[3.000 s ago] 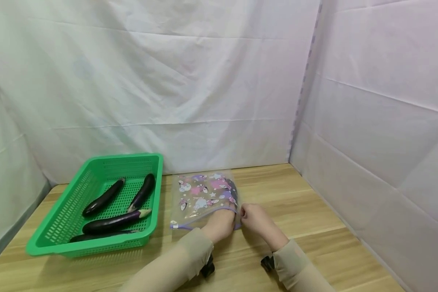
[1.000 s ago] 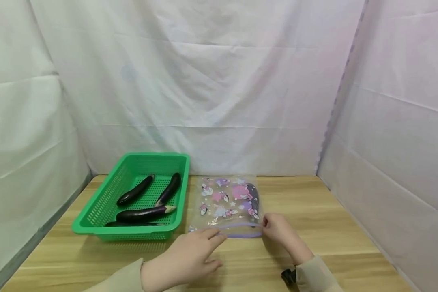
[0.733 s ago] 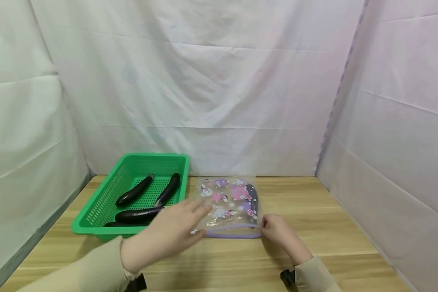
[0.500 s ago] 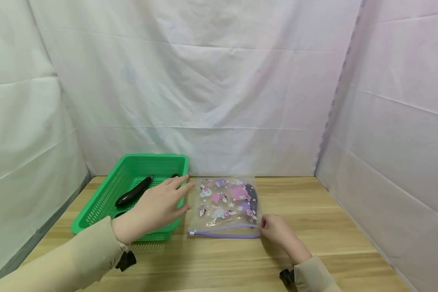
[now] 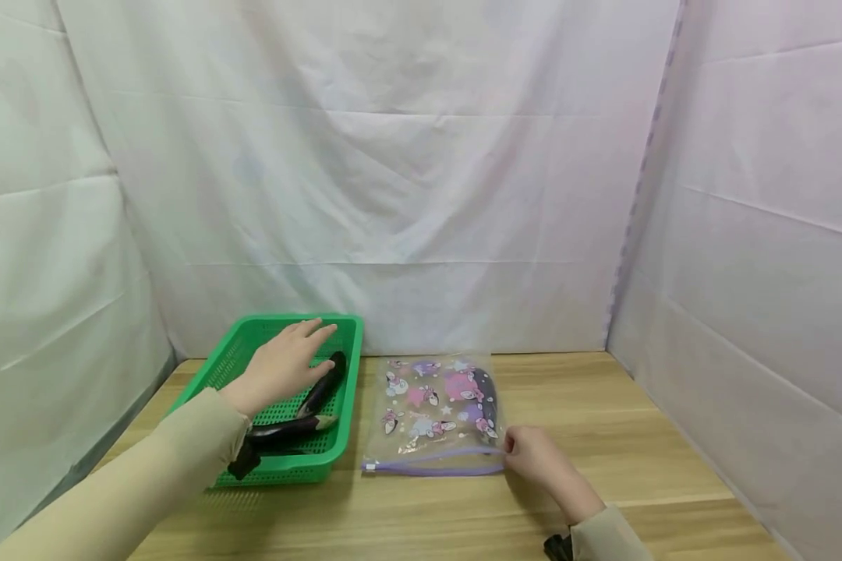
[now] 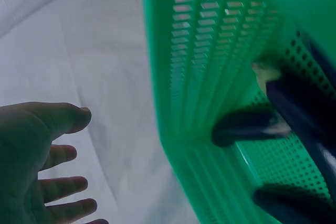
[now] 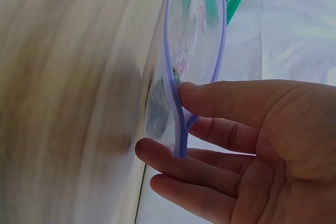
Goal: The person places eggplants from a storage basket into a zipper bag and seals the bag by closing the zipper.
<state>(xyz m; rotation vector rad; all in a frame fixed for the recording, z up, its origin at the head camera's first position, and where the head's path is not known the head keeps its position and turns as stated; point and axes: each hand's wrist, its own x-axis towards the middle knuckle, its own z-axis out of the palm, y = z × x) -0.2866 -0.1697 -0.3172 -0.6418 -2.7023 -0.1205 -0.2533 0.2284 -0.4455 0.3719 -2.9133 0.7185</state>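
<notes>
Left hand [image 5: 281, 366]: fingers spread, holding nothing, above green basket [image 5: 295, 469] | Right hand [image 5: 536, 461]: pinching printed bag [image 5: 421, 409] at mouth's right end, right of basket | Eggplants [image 5: 325, 383] in basket: partly hidden by left arm

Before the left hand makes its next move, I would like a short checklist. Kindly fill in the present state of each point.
1. Right hand pinches the edge of the bag: ok.
2. Bag mouth open: ok, its purple rims stand apart in the right wrist view.
3. Slider out of the way: ok, at the mouth's left end.
4. Eggplants available in the basket: ok, several show.
5. Left hand holds an eggplant: not ok, it is spread and empty.
</notes>
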